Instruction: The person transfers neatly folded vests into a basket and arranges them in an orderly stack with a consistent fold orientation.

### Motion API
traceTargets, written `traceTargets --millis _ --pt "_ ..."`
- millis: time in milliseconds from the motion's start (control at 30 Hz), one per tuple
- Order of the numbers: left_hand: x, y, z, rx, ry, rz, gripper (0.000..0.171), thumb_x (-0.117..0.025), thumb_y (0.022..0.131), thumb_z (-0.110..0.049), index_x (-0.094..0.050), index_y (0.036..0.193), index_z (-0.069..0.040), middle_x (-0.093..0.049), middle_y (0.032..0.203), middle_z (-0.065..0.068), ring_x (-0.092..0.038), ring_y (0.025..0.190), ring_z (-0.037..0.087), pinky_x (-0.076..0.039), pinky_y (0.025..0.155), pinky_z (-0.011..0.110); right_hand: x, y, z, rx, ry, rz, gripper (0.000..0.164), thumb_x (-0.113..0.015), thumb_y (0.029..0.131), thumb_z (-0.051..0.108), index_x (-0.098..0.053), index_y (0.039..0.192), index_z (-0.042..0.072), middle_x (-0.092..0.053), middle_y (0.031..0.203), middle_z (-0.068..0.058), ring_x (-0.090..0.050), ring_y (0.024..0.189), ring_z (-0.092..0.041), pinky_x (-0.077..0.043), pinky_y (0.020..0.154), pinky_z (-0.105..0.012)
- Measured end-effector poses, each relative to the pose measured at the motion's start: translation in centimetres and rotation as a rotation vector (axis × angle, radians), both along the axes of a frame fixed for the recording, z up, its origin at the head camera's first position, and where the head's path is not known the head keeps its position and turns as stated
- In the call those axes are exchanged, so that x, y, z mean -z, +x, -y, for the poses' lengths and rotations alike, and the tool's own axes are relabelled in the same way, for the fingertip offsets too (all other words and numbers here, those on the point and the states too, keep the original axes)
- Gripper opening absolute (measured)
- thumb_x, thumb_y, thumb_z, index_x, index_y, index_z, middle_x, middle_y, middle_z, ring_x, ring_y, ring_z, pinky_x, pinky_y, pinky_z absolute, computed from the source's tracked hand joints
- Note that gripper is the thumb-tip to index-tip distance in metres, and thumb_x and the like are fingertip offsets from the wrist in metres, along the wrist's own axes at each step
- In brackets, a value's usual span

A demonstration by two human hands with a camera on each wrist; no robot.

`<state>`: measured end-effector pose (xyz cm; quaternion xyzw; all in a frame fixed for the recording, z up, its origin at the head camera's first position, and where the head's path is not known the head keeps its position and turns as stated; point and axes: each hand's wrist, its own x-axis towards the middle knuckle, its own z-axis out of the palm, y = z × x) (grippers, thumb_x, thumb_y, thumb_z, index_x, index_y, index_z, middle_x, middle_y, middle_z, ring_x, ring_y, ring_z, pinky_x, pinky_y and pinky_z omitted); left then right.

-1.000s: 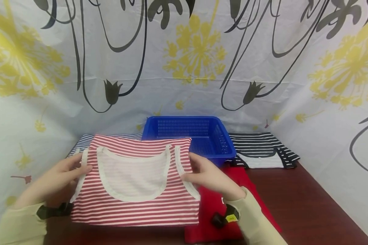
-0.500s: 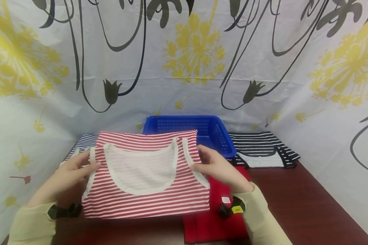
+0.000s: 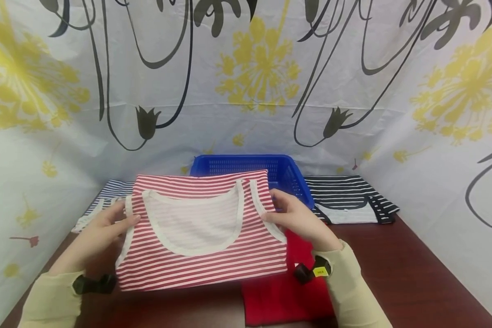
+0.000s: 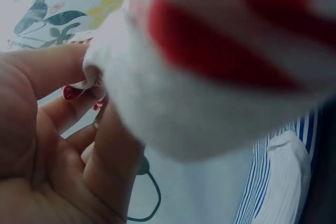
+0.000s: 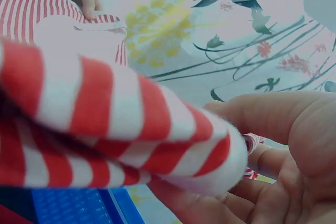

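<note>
A patterned cloth (image 3: 246, 141), printed with yellow blooms and dark stems, hangs behind and beside a dark red-brown table (image 3: 414, 273). Above the near part of it, a red-and-white striped top (image 3: 205, 275) is held up off the surface, its wide neckline toward the viewer. The left hand (image 3: 102, 223) grips its left edge and the right hand (image 3: 299, 218) its right edge, each grip narrow, with thumb in front and fingers behind. Over the last second the top has shifted rightward and risen a little, its outline keeping its shape, and it now hides more of the blue basket (image 3: 246, 156) beyond; it seems to be handled as one flat, folded panel, not yet set down. Below and right of it lies a red garment (image 3: 287, 300); farther off, a blue-and-white striped garment (image 3: 115, 187) lies left of the basket and a black-and-white one (image 3: 340, 184) right of it. The right wrist view shows what the head view does not: doubled striped layers along the held edge. The left wrist view shows fingers behind the white trim, though the cloth is so close and blurred that I cannot tell how many layers they pinch.
</note>
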<state>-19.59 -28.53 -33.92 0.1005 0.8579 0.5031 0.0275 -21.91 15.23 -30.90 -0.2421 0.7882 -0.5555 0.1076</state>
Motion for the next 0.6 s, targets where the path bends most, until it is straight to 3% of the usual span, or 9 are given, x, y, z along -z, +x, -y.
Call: traceTargets --millis 300,600 --pt "0.7 -0.5 -1.2 0.020 0.064 0.017 0.070 -0.056 0.098 -0.038 -0.024 0.153 -0.010 -0.049 0.132 0.027 -0.064 0.095 0.028 -0.056 0.073 0.040 1.0 -0.6 -1.4 0.031 0.025 0.054 0.048 -0.067 0.092 0.018 -0.048 0.135 0.008 -0.062 0.114 -0.018 -0.067 0.085 -0.030 -0.058 0.070 -0.043" --pt "0.7 -1.1 -3.0 0.028 0.048 0.024 0.074 -0.059 0.095 -0.043 -0.026 0.153 -0.013 -0.050 0.135 0.024 -0.062 0.101 0.029 -0.055 0.075 0.037 2.5 -1.2 -3.3 0.057 0.029 0.059 0.049 -0.066 0.092 0.018 -0.046 0.136 0.007 -0.063 0.111 -0.019 -0.067 0.082 -0.031 -0.058 0.067 -0.044"
